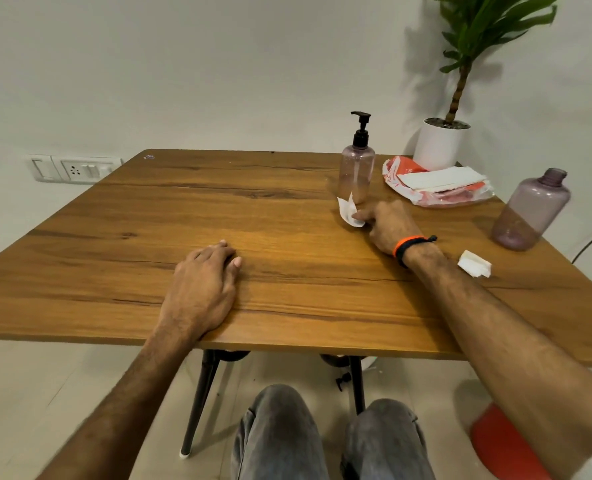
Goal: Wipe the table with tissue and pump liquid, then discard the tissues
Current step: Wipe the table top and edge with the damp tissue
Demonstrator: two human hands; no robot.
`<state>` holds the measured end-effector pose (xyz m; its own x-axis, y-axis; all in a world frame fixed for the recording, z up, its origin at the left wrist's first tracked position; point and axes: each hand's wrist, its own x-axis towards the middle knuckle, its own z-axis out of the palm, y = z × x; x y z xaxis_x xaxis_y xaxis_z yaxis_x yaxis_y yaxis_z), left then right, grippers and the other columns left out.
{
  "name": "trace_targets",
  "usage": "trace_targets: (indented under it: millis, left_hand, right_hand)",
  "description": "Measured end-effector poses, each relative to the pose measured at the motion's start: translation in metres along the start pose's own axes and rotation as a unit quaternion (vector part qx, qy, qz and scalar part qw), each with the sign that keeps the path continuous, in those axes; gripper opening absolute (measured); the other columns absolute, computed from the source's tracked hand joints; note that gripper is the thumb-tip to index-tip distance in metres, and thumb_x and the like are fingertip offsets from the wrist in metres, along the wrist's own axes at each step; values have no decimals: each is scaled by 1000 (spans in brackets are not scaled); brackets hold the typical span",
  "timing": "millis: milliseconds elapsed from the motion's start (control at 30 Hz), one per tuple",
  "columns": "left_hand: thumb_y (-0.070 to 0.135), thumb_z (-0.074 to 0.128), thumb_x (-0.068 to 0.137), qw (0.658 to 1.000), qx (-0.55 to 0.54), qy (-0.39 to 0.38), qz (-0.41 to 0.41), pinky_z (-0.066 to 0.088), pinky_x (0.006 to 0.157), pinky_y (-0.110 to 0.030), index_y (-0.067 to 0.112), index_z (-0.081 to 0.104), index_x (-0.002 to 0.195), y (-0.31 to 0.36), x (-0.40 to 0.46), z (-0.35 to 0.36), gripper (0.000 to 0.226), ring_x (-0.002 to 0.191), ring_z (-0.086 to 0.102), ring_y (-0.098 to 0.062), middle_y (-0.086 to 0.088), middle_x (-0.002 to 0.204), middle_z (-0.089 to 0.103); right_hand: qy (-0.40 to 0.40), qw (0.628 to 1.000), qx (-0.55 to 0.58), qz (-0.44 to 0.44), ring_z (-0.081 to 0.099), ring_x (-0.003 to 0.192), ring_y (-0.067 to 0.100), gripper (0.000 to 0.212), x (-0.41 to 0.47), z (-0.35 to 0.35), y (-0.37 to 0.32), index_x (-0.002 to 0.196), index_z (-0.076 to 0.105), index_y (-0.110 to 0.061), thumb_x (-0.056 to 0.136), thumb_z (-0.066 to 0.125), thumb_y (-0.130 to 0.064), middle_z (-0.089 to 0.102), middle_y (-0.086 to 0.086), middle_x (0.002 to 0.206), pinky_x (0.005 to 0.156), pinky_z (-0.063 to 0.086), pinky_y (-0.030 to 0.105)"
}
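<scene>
**Tissue pinched beside the pump bottle**

Right hand [388,225] curled down on the table [218,209], fingers pinching a small white tissue [348,211] against the wood just in front of the pump bottle [356,168]. Tissue sticking out past the fingertips on the side away from the wrist, one corner lifted, touching or nearly touching the foot of the bottle (cannot tell which). Left hand [204,289] flat and relaxed on the table, well to the left of the bottle and close to the near edge, holding nothing.

Handling, as a judgement: tissue very light, soft and limp, likely to tear or ball up once wet, so best bunched under several fingertips rather than held by a corner. Bottle clear plastic, seemingly almost empty, so light and easy to tip; probably worth steadying at the body while pressing the black pump head from above.

Further out from the bottle: an opened red-and-white tissue pack [436,183] just to its right, white sheets showing on top. A second crumpled tissue [474,263] lying loose to the right of the right forearm, nearer the person than the bottle. A capless purple bottle [529,211] well to the right, partly filled. A potted plant [443,143] behind the pack, by the wall. Something red [502,441] on the floor below the right arm, perhaps for discards (too cropped to say).
</scene>
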<state>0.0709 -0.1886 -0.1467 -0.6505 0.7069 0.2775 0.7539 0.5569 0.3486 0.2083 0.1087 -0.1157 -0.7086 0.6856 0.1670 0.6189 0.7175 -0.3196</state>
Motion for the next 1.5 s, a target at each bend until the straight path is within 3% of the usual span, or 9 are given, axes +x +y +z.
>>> trace_targets:
  millis: [333, 467, 633, 733, 833, 967, 1200, 1333, 1500]
  left_hand:
    - [38, 36, 101, 1000, 3, -9, -5, 32, 110, -45, 15, 53, 134, 6, -3, -5, 44, 133, 43, -25, -4, 148, 48]
    - [37, 36, 102, 1000, 6, -11, -9, 32, 111, -45, 14, 53, 135, 9, -5, -6, 44, 133, 43, -26, -5, 148, 48]
    - [37, 36, 102, 1000, -3, -17, -6, 32, 111, -46, 14, 53, 135, 10, -6, -9, 43, 134, 43, -26, -5, 148, 47]
    - [37, 36, 102, 1000, -5, -17, -3, 32, 112, -46, 14, 53, 135, 10, -6, -10, 43, 134, 43, -26, -6, 148, 48]
    - [36, 36, 102, 1000, -2, -15, -1, 32, 112, -45, 15, 53, 134, 10, -5, -10, 42, 134, 43, -26, -6, 148, 48]
    - [37, 37, 102, 1000, 2, -14, -1, 33, 111, -46, 14, 54, 133, 10, -4, -8, 42, 132, 44, -27, -7, 147, 49]
    - [38, 36, 101, 1000, 13, -11, -4, 34, 109, -47, 14, 55, 131, 9, -5, -8, 43, 130, 47, -29, -7, 145, 51]
    - [37, 37, 101, 1000, 10, -5, -7, 38, 106, -48, 14, 57, 128, 12, -7, -10, 41, 126, 50, -31, -10, 140, 55]
    - [36, 36, 102, 1000, 9, -7, -5, 39, 106, -47, 13, 57, 128, 13, -8, -10, 41, 125, 51, -31, -11, 137, 57]
  right_hand:
    - [-59, 979, 68, -183, 49, 130, 6, 55, -117, -1, -52, 127, 63, -22, 85, 51, 11, 58, -6, 137, 113, 23, 16]
    - [-135, 948, 135, -255, 53, 123, -1, 51, -154, -11, -59, 121, 67, -23, 85, 52, 10, 63, -10, 128, 109, 37, 17]
    - [-20, 964, 227, -140, 55, 109, -12, 47, -121, -24, -47, 118, 67, -28, 87, 58, 5, 64, -19, 119, 88, 37, 0]
    - [55, 989, 126, -50, 59, 118, 16, 48, -75, -21, -31, 120, 68, -22, 85, 56, 8, 66, 2, 127, 100, 39, 15]
    - [1, 999, 48, -7, 56, 121, 28, 45, -45, -16, -15, 125, 65, -20, 89, 56, 5, 58, 11, 136, 109, 41, 33]
    - [-53, 997, 13, -47, 54, 124, 28, 47, -58, -10, -14, 129, 61, -28, 91, 56, 0, 53, 9, 140, 109, 38, 34]
    - [-78, 971, 90, -208, 51, 128, 5, 55, -165, -17, -36, 122, 67, -20, 82, 52, 14, 63, -5, 130, 107, 21, 3]
    - [-109, 945, 118, -285, 55, 123, 2, 53, -209, -18, -47, 121, 68, -19, 82, 55, 13, 64, -5, 126, 107, 39, 15]
    - [-28, 949, 247, -193, 57, 102, -20, 60, -192, -36, -35, 110, 68, -37, 79, 50, 11, 63, -25, 114, 80, 47, 3]
